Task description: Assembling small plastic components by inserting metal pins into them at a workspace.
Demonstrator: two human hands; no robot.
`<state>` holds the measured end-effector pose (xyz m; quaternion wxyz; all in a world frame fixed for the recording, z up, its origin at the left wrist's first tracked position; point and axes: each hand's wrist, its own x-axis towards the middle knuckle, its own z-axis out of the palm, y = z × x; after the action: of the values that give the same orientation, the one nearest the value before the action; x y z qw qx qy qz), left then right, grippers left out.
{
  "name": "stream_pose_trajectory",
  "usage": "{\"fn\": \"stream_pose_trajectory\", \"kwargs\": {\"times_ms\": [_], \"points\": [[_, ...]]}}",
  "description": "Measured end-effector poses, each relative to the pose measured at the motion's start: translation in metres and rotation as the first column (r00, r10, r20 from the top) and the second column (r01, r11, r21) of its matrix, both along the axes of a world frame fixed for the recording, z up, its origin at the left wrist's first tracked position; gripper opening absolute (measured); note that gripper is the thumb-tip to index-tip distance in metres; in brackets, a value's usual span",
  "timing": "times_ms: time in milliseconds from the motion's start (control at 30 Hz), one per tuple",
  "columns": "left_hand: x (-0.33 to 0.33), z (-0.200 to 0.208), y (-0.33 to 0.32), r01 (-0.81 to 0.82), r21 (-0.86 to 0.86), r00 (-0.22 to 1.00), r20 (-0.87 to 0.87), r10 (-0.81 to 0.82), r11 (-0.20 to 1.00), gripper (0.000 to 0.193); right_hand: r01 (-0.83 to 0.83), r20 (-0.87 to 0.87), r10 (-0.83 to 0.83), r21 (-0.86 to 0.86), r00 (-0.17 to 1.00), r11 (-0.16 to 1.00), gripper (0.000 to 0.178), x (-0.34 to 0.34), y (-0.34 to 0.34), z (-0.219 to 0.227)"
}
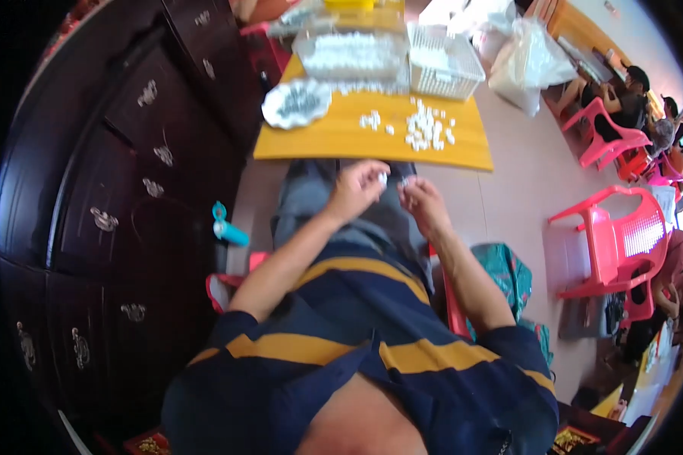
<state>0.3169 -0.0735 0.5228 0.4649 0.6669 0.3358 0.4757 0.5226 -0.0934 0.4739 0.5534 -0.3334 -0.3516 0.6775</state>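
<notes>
Over my lap, just short of the yellow table's near edge, both hands are raised close together. My left hand [357, 189] pinches a small white piece [382, 179] between thumb and fingers. A few centimetres to the right, my right hand [423, 202] is closed at the fingertips on a tiny greyish piece [404, 182], too small to name. On the yellow table [334, 144] lies a loose pile of small white pieces [426, 129], with a smaller cluster [370, 120] to its left. A white scalloped dish [275, 114] at the left holds many small grey parts.
Behind the dish stand a clear bin [303, 57] of white pieces and a white plastic basket [451, 82]. Dark drawers [121, 159] line the left, with a teal bottle [231, 233] beside them. Plastic bags [527, 68], a pink chair [611, 235] and seated people are on the right.
</notes>
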Motion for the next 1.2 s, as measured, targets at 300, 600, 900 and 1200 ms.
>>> {"fn": "stream_pose_trajectory", "kwargs": {"times_ms": [300, 600, 900, 1200], "points": [[-0.01, -0.015, 0.001, -0.026, 0.054, 0.992, -0.122, 0.032, 0.998, 0.02, 0.025, 0.161, -0.009, -0.097, 0.987, 0.995, 0.013, -0.016, -0.016, 0.026], [-0.006, -0.008, -0.008, -0.026, 0.069, 0.987, -0.157, 0.037, 0.997, 0.019, -0.005, 0.258, 0.004, 0.0, 0.966, 1.0, 0.011, -0.017, -0.018, 0.027], [-0.007, -0.004, -0.009, -0.003, 0.055, 0.982, -0.188, 0.014, 0.998, 0.02, -0.011, 0.319, -0.001, 0.038, 0.948, 0.999, 0.012, -0.018, -0.017, 0.026], [-0.01, -0.018, -0.004, -0.006, -0.036, 0.992, -0.125, 0.002, 0.999, 0.008, 0.04, 0.284, -0.034, -0.015, 0.958, 0.999, 0.011, -0.016, -0.016, 0.028]]}}
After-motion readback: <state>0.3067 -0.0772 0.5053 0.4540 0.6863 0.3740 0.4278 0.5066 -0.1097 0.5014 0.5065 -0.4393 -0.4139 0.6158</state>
